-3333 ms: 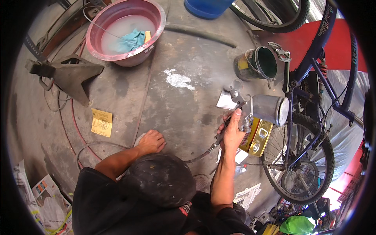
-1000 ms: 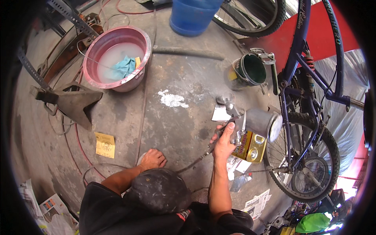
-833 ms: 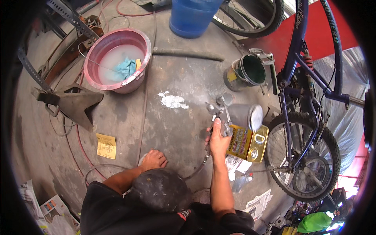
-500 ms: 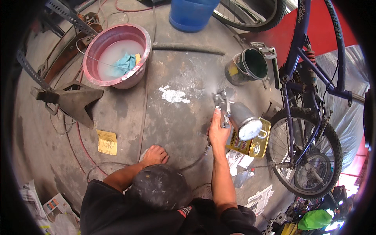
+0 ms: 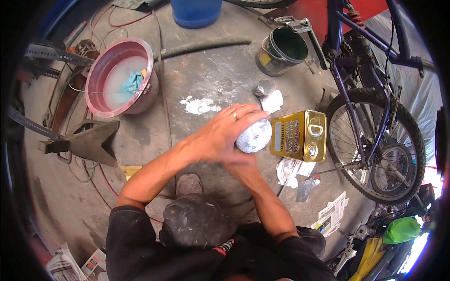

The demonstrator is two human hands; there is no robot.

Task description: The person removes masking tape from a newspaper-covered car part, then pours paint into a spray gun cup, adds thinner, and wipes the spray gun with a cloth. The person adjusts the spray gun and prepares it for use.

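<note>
The spray gun's cup (image 5: 254,136), its rounded top spattered white and grey, is held in front of me. My left hand (image 5: 220,133), with a ring on one finger, curls over and around the cup's side. Beneath it my right hand (image 5: 240,165) is partly covered; its fingers and the gun's body are hidden. Just right of the cup stands a gold thinner tin (image 5: 300,136) with a handle and round cap. Beyond my hands, a small grey cup (image 5: 265,87) sits on the floor with a white piece of paper or cloth (image 5: 272,101) against it.
A pink basin (image 5: 93,100) of cloudy water with a blue cloth (image 5: 132,82) is at left, near a metal stand (image 5: 89,140). A dark bucket (image 5: 276,56), a blue container (image 5: 196,11) and a purple bicycle (image 5: 340,84) stand farther off. White residue (image 5: 199,105) marks the floor.
The spray gun has come back towards me, and its mist no longer shows. My left hand has risen from near my knee onto the cup. The view has shifted.
</note>
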